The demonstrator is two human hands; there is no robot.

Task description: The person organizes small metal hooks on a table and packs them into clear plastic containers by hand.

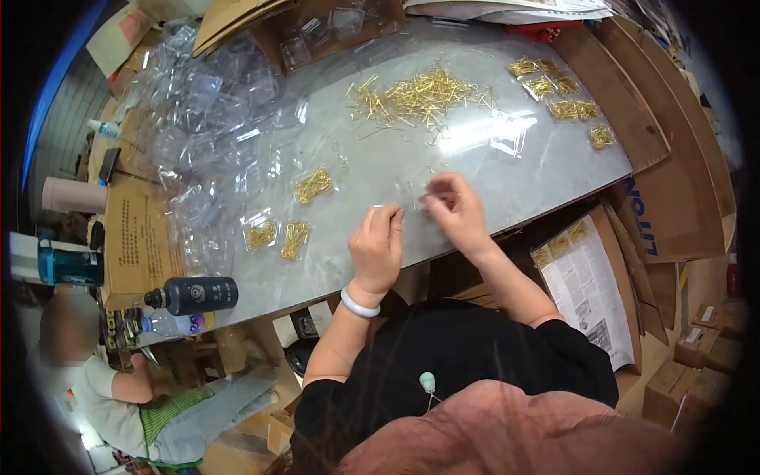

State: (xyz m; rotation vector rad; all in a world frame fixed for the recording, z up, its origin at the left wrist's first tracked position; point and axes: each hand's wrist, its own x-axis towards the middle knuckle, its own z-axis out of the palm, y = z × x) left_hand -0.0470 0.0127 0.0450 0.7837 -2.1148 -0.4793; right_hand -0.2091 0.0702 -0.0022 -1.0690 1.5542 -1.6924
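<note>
My left hand [376, 247], with a pale bangle at the wrist, is over the table's near edge. Its fingers are pinched together, and what they hold, if anything, is too small to make out. To its right, my right hand [457, 212] has curled fingers with thumb and fingertips close together; the tips are slightly blurred. A thin clear piece of plastic [410, 195] shows faintly between the hands. Beyond them lies a loose pile of gold wire hooks [427, 91]. Left of my hands are clear packets of gold hooks [313, 185], with two more packets [294, 240] nearer the edge.
Several filled packets [571, 109] lie at the far right. Clear plastic boxes [229, 103] are heaped at the left. A dark bottle [202, 294] lies at the near left corner. Cardboard sheets [673, 158] lean along the right side. Another person [119, 388] sits at lower left.
</note>
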